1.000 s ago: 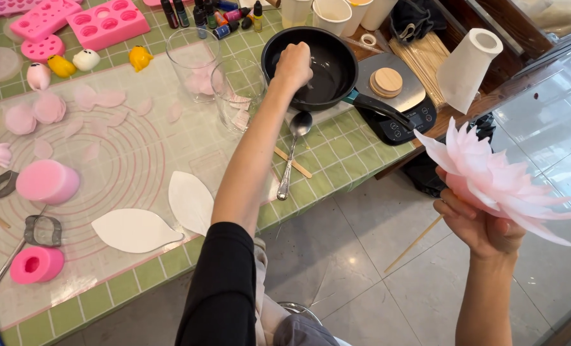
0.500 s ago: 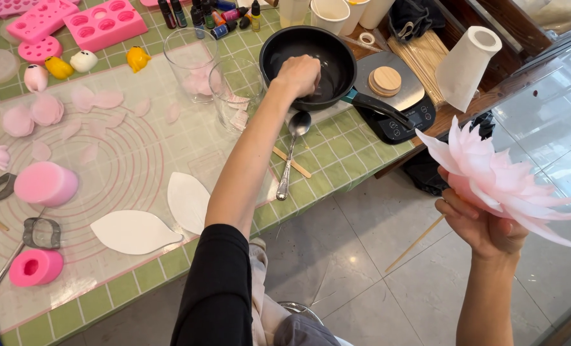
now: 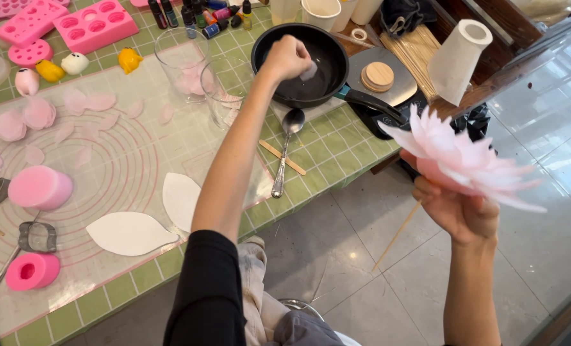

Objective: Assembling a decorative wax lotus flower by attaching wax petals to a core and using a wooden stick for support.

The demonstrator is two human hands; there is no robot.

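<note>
Underneath, green-tiled table (pale floor)

The left arm, in a black sleeve, stretches forward and up, its left hand closed in a loose fist, knuckles up. The right hand is raised at the right — fingers curled upward, forearm vertical.

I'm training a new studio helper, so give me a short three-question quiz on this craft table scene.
1. True or false: the right hand holds a pink petalled flower away from the table.
2. What does the left hand hold over the black pan?
A. a spoon
B. a pale petal piece
C. a bottle
3. Name the metal utensil lying beside the wooden stick.

Key: 1 true; 2 B; 3 spoon.
</note>
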